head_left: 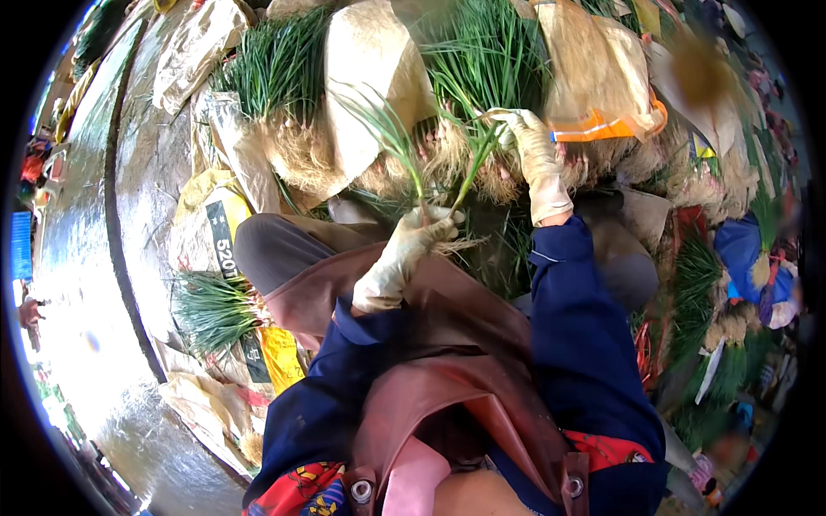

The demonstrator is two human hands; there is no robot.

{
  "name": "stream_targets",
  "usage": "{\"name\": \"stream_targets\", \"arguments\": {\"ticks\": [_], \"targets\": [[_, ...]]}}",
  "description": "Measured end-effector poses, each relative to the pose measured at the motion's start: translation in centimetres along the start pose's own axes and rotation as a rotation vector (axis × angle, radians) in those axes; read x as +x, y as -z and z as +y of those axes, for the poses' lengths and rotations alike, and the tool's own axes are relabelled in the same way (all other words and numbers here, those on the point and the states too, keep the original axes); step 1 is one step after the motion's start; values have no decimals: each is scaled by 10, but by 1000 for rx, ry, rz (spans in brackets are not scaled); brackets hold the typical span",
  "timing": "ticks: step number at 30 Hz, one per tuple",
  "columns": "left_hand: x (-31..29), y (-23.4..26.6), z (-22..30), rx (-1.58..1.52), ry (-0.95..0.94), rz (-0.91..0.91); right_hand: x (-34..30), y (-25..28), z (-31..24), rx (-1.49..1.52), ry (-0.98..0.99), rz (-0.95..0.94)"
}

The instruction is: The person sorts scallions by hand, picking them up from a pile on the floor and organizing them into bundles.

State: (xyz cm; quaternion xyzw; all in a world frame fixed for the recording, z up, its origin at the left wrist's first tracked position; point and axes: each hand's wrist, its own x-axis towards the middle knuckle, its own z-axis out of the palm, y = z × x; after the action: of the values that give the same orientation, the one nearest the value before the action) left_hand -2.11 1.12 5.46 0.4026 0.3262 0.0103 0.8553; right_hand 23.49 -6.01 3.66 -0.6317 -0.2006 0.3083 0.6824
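My left hand (400, 258), in a pale rubber glove, is closed round the lower stems of a few spring onions (419, 182) above my lap. Their green leaves fan out upward, and pale roots (458, 246) hang beside the fingers. My right hand (532, 159), gloved the same way, is raised farther off to the right. Its fingers are pinched together at the leaves of one held spring onion (477, 159), though the exact grip is partly hidden. Just beyond both hands lies a thick row of spring onions (486, 60), with roots and reddish bulbs toward me.
Another big bundle of spring onions (280, 69) lies at the far left, beside tan sacking (370, 77). More sacking (594, 64) with an orange edge covers the right. A small bunch (215, 314) rests by my left knee. Wet pavement (129, 258) runs along the left.
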Motion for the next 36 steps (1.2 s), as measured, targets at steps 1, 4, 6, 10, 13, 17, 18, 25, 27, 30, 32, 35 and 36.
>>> {"name": "stream_targets", "arguments": {"ticks": [1, 4, 6, 10, 13, 17, 18, 25, 27, 30, 32, 35, 36], "targets": [[-1, -4, 7, -25, 21, -53, 1, 7, 7, 19, -19, 95], [6, -20, 3, -97, 10, -172, -2, 22, 26, 340, -22, 214], [-5, -26, -1, -26, 12, -205, 3, 72, 28, 702, 16, 415], [-17, 17, -38, -191, 57, -184, 13, 167, 13, 818, 63, 286], [-23, 10, -34, -297, 62, -134, -27, 106, -3, -444, -264, 120], [-23, 20, -29, -368, 95, -166, -65, -6, -9, -1074, 139, -192], [-24, 23, -29, -377, 109, -156, -63, -31, -14, -1148, 140, -202], [-31, 23, -28, -478, 133, -103, -41, -79, 18, -1502, 302, -475], [-26, 22, -24, -522, 53, -389, -48, -83, 17, -1476, 289, -455], [-39, 15, -10, -375, 94, -425, -35, -60, 61, -1434, 9, -337], [-52, 16, -1, -253, -35, -493, -17, -30, 56, -1385, -133, -242], [-69, 8, 38, -180, -315, -332, -11, 9, 46, -1498, -49, -106], [-75, 14, 47, -311, -245, -155, -16, -4, 22, -1538, -17, -16]]}}
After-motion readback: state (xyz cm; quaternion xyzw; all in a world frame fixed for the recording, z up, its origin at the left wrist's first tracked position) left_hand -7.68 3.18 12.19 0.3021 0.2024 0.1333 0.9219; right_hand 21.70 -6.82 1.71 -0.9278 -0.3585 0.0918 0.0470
